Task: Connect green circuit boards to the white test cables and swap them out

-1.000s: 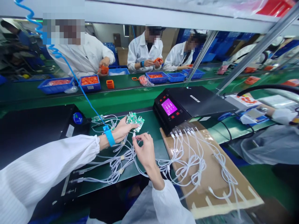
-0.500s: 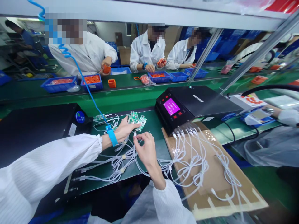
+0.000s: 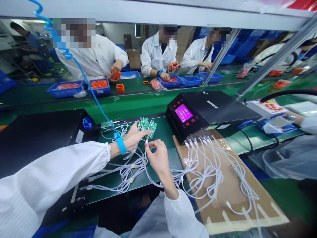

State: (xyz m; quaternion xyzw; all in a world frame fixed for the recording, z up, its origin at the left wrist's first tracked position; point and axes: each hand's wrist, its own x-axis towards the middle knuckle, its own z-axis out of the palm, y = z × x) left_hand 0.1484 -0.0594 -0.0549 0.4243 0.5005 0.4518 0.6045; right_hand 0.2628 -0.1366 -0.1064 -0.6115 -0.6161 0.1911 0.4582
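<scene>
My left hand (image 3: 133, 136), with a blue strap at the wrist, is closed on several green circuit boards (image 3: 146, 126), fanned out beyond its thumb. Just below the boards, my right hand (image 3: 158, 155) pinches a white cable plug (image 3: 146, 141) between thumb and index finger. The plug's tip is at the lower edge of the boards; whether it sits in a socket is too small to tell. Bundled white cables (image 3: 132, 168) lie on the green bench below my hands. Another green board (image 3: 107, 124) with a cable lies behind my left wrist.
A black box with a lit screen (image 3: 183, 113) stands at right, white cables hanging over cardboard (image 3: 232, 198). Another black box (image 3: 44, 132) is at left. Across the bench, people in white coats handle orange parts by blue bins (image 3: 65, 91). A coiled blue cord (image 3: 84, 77) hangs down to my left wrist.
The camera view has shifted slightly, moving the scene right. The boards in my left hand are spread a little differently. My right hand still pinches the plug close to them.
</scene>
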